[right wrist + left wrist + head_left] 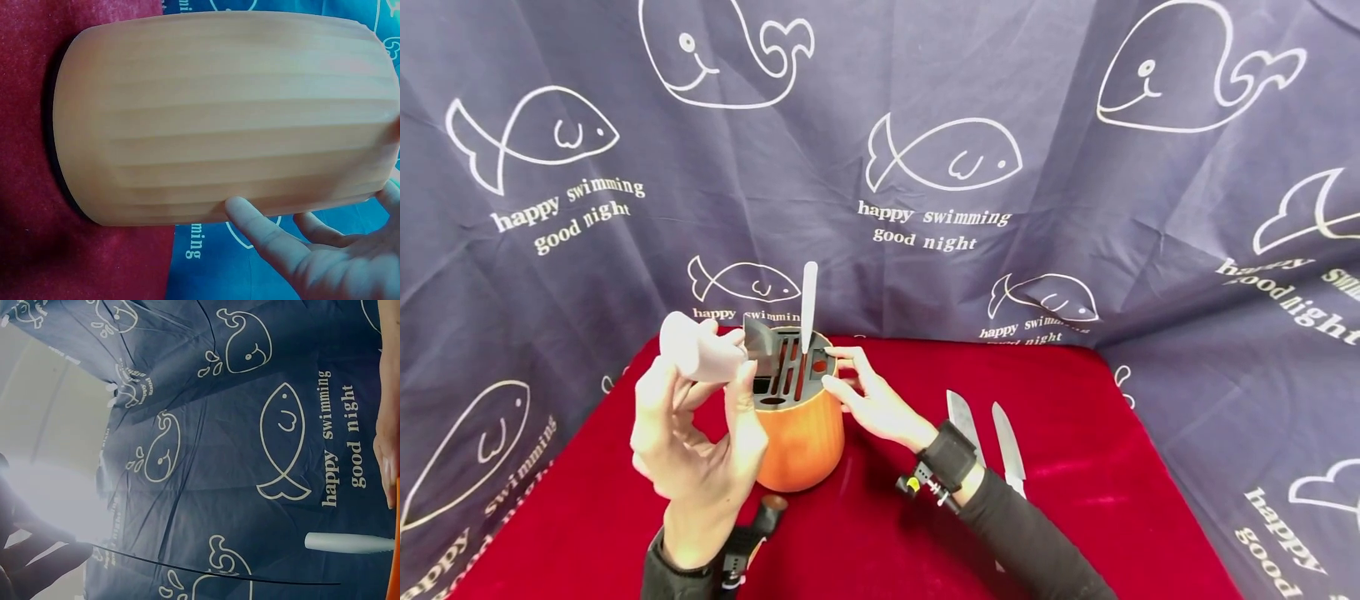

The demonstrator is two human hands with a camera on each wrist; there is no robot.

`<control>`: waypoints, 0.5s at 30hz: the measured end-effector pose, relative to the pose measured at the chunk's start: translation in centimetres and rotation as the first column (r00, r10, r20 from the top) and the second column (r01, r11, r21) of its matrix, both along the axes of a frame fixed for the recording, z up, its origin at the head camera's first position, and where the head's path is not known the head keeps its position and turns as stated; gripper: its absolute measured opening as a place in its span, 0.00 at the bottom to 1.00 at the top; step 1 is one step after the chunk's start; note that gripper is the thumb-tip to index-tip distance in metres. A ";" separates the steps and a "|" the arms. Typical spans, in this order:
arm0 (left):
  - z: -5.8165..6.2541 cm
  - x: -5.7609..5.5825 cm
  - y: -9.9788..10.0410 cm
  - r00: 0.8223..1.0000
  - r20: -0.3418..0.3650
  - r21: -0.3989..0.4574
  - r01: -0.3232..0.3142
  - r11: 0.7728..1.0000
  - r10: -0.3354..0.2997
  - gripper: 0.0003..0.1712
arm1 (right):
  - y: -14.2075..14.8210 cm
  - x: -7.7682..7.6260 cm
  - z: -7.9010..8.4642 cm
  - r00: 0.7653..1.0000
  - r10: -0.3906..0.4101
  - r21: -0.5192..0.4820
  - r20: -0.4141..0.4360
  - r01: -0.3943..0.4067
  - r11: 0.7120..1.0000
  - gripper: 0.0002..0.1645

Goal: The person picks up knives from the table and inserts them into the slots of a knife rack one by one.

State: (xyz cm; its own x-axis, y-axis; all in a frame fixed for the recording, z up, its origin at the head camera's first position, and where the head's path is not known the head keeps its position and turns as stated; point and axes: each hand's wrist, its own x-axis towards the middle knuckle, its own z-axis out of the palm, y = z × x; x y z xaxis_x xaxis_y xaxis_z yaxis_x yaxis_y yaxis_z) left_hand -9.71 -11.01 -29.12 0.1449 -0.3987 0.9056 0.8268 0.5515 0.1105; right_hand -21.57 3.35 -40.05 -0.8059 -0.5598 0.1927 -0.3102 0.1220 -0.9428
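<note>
My left hand [700, 425] is raised and grips the white handle [700, 346] of a knife, with fingers and thumb around it. Its broad grey blade [762, 346] hangs down over the left part of a knife block; edge-on in the left wrist view, the blade [219, 574] is a thin dark line. The round orange knife block [801, 442] has a black slotted top, with another white-handled knife [808, 304] upright in it. My right hand [876, 404] rests spread fingers on the block's right side and rim; one straight fingertip [237, 206] touches its ribbed wall.
Two knives lie to the right on the red cloth [1075, 500]: a broad-bladed knife [962, 417], partly behind the right wrist, and a pointed knife [1007, 442], its handle partly behind the sleeve. A grey-blue curtain [940, 283] with fish prints hangs behind.
</note>
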 end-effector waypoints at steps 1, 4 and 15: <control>0.0 0.0 0.0 1.000 0.003 0.002 -0.002 1.000 0.002 0.21 | 0.0 0.0 0.0 1.000 0.000 -0.001 -0.003 0.000 1.000 0.30; 0.0 0.0 -0.1 1.000 0.014 0.002 0.000 1.000 0.000 0.21 | 0.0 0.0 -0.1 1.000 -0.001 -0.005 -0.007 0.001 1.000 0.29; -0.1 -0.4 -0.4 0.999 0.051 0.000 -0.010 1.000 0.010 0.21 | 0.0 -0.1 -0.1 1.000 -0.004 0.006 -0.003 0.004 1.000 0.29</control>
State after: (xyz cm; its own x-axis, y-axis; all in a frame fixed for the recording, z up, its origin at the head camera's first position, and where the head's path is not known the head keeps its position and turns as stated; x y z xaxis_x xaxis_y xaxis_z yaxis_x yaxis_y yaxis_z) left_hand -10.11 -11.44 -29.19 0.1031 -0.3975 0.9118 0.8144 0.5600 0.1521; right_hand -21.62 3.30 -40.16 -0.8073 -0.5581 0.1918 -0.3130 0.1293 -0.9409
